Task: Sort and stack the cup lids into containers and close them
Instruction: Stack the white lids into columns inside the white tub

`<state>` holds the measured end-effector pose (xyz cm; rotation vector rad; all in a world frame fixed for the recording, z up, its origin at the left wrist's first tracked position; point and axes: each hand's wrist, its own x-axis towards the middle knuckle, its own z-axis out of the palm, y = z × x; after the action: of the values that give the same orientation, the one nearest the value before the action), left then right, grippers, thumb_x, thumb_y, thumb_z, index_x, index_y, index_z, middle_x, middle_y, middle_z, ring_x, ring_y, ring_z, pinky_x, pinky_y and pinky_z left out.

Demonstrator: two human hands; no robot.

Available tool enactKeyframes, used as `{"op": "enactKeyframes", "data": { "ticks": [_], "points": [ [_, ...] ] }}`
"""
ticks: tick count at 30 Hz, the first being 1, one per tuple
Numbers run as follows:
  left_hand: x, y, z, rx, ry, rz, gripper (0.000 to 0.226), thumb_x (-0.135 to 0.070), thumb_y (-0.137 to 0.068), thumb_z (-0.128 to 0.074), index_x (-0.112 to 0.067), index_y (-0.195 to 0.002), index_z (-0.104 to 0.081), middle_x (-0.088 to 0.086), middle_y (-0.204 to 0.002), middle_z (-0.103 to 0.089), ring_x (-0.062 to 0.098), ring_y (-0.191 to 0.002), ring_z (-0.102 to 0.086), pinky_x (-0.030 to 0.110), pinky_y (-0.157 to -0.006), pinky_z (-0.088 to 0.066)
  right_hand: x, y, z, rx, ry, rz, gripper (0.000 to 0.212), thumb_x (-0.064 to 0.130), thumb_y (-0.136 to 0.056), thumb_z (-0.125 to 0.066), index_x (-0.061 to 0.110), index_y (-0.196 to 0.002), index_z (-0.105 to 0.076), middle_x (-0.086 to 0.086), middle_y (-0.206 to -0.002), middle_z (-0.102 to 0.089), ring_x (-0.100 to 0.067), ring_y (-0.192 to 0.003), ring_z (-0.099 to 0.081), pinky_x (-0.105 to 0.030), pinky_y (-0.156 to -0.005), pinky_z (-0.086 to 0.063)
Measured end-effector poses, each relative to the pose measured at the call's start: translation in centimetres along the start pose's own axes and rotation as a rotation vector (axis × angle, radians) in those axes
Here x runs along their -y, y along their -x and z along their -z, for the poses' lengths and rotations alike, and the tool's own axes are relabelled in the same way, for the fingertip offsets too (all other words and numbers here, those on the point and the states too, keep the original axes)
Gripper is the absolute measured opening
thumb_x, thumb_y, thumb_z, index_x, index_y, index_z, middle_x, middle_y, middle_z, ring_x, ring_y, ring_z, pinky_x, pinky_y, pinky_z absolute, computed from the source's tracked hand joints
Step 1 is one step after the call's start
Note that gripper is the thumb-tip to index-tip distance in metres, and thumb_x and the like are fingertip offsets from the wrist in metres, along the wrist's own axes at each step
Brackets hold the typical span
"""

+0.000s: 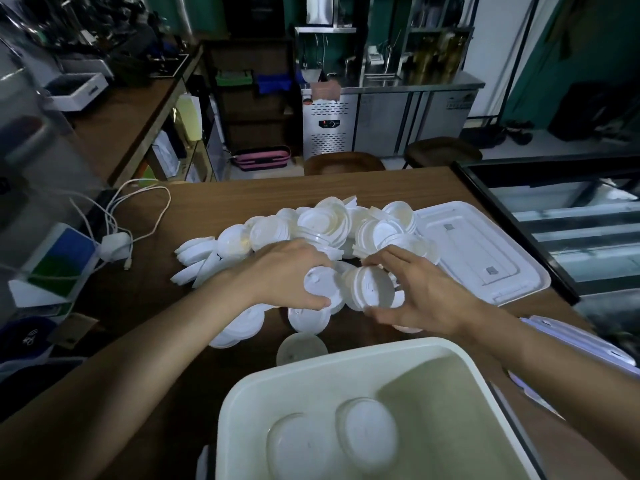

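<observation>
The fingers [313, 301] of your left hand [287, 271] were curled round one lid [320, 284], pinching it by the rim; your right hand [426, 296] gripped what looked like a short stack [370, 289] of nested lids, thumb below and fingers above; the two loads were almost touching, held over the near side of the pile [322, 223] on the surface [207, 195]. A rim pinch that thin could have let the lid spring out if you pressed it onto the stack at a tilt; had the two not been the same kind, forcing them together could have jammed them or mixed the sort. Loose lids lay right under your wrists; a careless sweep of either forearm could have pushed some off the surface. The bin [242, 393] sat nearest you, two lids [370, 434] lying loose in it; a stack dropped rather than set down could have toppled there. The cover [485, 251] lay flat to the right, the pile seemingly touching its left edge; lifting it early might have spilled lids.
</observation>
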<state>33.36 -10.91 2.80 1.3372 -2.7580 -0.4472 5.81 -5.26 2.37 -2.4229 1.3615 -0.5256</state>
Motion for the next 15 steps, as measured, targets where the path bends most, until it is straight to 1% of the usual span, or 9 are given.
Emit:
{"op": "enactKeyframes", "data": {
  "ticks": [2,3,5,8,10,12,14,15],
  "points": [
    [-0.9,1.1,1.5,-0.056,0.025,-0.006,0.040,-0.070,-0.074,-0.068,-0.041,-0.101,-0.066,-0.020,-0.099,-0.066,0.006,-0.098,-0.058,0.036,-0.081,-0.055,1.2,0.8,1.3,-0.032,-0.022,-0.027,0.070,0.061,-0.076,-0.077,0.032,-0.135,-0.054,0.021,-0.123,-0.053,-0.002,-0.104,-0.057,-0.031,-0.087,-0.056],
    [-1.4,1.8,2.3,-0.076,0.035,-0.011,0.043,-0.071,-0.073,-0.069,-0.044,-0.106,-0.065,-0.023,-0.103,-0.065,0.004,-0.101,-0.056,0.032,-0.083,-0.053,1.8,1.3,1.9,-0.044,-0.023,-0.038,0.067,0.061,-0.077,-0.078,0.034,-0.134,-0.055,0.022,-0.122,-0.053,0.000,-0.101,-0.057,-0.028,-0.085,-0.054],
    [-2.5,3.3,3.5,-0.101,0.040,-0.011,0.046,-0.073,-0.072,-0.070,-0.048,-0.110,-0.061,-0.027,-0.106,-0.062,0.001,-0.102,-0.055,0.028,-0.083,-0.050,3.2,2.5,3.0,-0.057,-0.013,-0.056,0.062,0.060,-0.079,-0.079,0.035,-0.131,-0.056,0.024,-0.120,-0.053,0.004,-0.098,-0.057,-0.022,-0.081,-0.051],
    [-4.7,6.2,4.8,-0.135,0.041,-0.046,0.048,-0.072,-0.071,-0.073,-0.049,-0.111,-0.059,-0.027,-0.106,-0.061,0.000,-0.100,-0.056,0.027,-0.081,-0.048,5.3,4.8,4.2,-0.060,0.005,-0.068,0.061,0.059,-0.080,-0.079,0.034,-0.131,-0.058,0.024,-0.117,-0.054,0.004,-0.098,-0.058,-0.017,-0.077,-0.048],
    [-6.3,8.3,5.3,-0.109,0.066,-0.086,0.051,-0.069,-0.073,-0.077,-0.046,-0.115,-0.061,-0.025,-0.108,-0.062,0.000,-0.103,-0.057,0.027,-0.085,-0.050,6.9,6.5,5.0,-0.061,0.013,-0.067,0.062,0.058,-0.080,-0.080,0.032,-0.132,-0.059,0.024,-0.116,-0.054,0.004,-0.095,-0.059,-0.017,-0.076,-0.050],
    [-7.6,10.1,5.4,-0.073,0.064,-0.144,0.054,-0.069,-0.073,-0.078,-0.046,-0.119,-0.061,-0.025,-0.110,-0.061,0.000,-0.105,-0.057,0.027,-0.088,-0.050,8.2,7.9,5.5,-0.081,0.026,-0.050,0.062,0.055,-0.079,-0.080,0.029,-0.132,-0.061,0.023,-0.115,-0.054,-0.001,-0.092,-0.061,-0.019,-0.076,-0.051],
    [-8.6,11.4,5.3,-0.055,0.056,-0.208,0.057,-0.070,-0.074,-0.076,-0.046,-0.123,-0.059,-0.025,-0.113,-0.058,0.001,-0.107,-0.056,0.027,-0.089,-0.050,9.5,9.2,5.7,-0.075,0.063,-0.038,0.064,0.055,-0.079,-0.080,0.027,-0.133,-0.061,0.020,-0.116,-0.055,-0.006,-0.094,-0.062,-0.020,-0.077,-0.051],
    [-8.9,11.9,5.3,-0.045,0.052,-0.236,0.058,-0.071,-0.074,-0.076,-0.046,-0.124,-0.058,-0.026,-0.115,-0.058,0.001,-0.108,-0.055,0.027,-0.090,-0.050,10.0,9.8,5.7,-0.062,0.084,-0.043,0.065,0.056,-0.080,-0.080,0.027,-0.135,-0.060,0.019,-0.116,-0.056,-0.005,-0.096,-0.061,-0.019,-0.079,-0.050]
  ]
}}
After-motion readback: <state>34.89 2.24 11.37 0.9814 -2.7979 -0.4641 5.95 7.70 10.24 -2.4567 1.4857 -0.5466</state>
